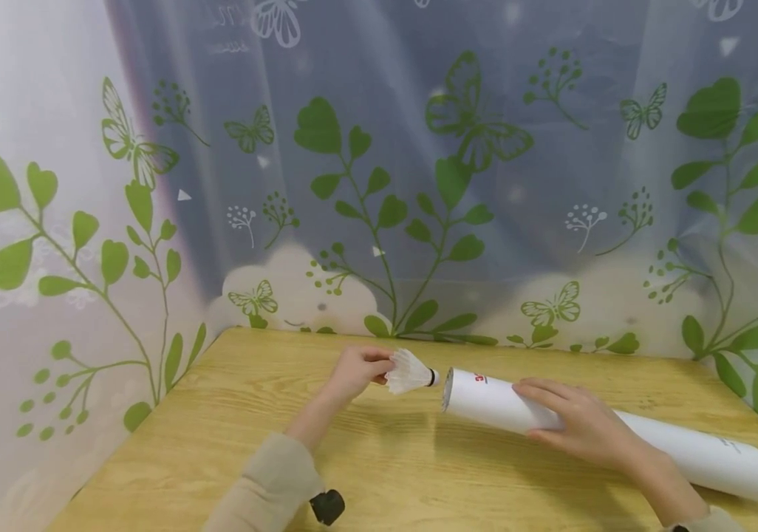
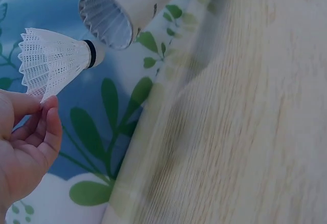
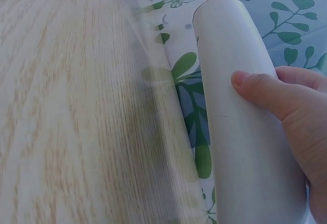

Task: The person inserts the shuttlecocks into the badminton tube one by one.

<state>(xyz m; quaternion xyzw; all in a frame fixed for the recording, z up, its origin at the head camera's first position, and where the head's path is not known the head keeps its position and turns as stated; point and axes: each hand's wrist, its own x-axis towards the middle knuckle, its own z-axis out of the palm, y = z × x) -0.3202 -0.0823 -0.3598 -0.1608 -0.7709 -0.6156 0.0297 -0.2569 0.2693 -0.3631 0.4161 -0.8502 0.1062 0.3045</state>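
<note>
My left hand [image 1: 360,372] pinches the skirt edge of a white shuttlecock [image 1: 409,373] between thumb and fingers. The cork end, ringed by a black band, points at the mouth of a long white tube [image 1: 485,395]; in the head view a small gap separates them. Inside the open mouth [image 2: 108,22], ridged white shuttlecock skirts show in the left wrist view. My right hand [image 1: 581,421] grips the tube around its body, thumb on the near side. The tube slants, its left end raised and its far right end low by the table.
A wood-grain table [image 1: 173,443] lies under both hands. Behind it and at the sides hangs a curtain [image 1: 379,185] printed with green leaves and butterflies. A black wrist camera [image 1: 328,507] sits at the left sleeve.
</note>
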